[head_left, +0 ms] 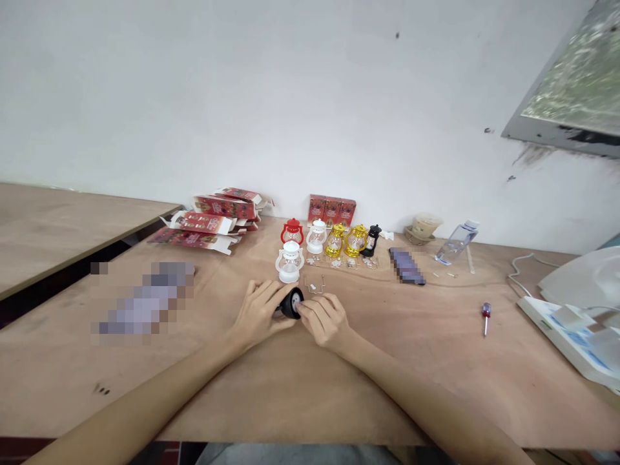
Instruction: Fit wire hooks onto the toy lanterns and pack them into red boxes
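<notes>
Black lantern (291, 306), tilted over the table (300, 387): left hand (259, 310) clasps it, presumably for steadiness, base (296, 298) facing the right hand (323, 320), whose fingertips touch it; what they pinch, I cannot tell.

From here I can't make out any words; even the lettering (318, 208) on the red boxes (332, 212) is too small

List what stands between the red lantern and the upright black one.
In the head view, a white lantern and two gold lanterns stand between the red lantern and upright black lantern.
</notes>
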Demonstrator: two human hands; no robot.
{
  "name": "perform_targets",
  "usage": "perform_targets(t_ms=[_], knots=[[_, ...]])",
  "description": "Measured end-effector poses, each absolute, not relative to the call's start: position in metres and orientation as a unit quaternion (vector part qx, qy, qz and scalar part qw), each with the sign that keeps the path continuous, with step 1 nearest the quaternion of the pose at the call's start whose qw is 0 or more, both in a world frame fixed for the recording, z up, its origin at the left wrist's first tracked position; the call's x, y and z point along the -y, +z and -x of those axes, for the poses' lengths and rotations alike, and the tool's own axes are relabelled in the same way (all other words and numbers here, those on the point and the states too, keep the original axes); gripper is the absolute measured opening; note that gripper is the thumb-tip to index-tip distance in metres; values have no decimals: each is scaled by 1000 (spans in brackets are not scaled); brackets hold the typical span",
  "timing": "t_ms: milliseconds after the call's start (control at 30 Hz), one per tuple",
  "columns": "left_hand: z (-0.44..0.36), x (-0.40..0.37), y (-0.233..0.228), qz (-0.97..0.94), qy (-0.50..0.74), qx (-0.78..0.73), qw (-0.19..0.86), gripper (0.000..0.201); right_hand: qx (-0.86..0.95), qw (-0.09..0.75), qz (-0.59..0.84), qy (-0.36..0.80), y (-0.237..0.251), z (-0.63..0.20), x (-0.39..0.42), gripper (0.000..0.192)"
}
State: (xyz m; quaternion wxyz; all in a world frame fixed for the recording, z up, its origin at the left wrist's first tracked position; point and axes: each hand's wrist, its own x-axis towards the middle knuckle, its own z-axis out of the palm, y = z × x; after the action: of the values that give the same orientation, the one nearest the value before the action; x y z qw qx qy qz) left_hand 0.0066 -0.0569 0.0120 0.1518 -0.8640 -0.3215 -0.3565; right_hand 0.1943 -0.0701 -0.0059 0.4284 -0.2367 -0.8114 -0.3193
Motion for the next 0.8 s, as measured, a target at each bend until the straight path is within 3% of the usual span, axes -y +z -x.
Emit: perform_targets(t_ms=[800], knots=[[0, 49, 28, 895, -276, 270, 225, 42, 827, 461, 192, -257, -13, -193, 62, 12]])
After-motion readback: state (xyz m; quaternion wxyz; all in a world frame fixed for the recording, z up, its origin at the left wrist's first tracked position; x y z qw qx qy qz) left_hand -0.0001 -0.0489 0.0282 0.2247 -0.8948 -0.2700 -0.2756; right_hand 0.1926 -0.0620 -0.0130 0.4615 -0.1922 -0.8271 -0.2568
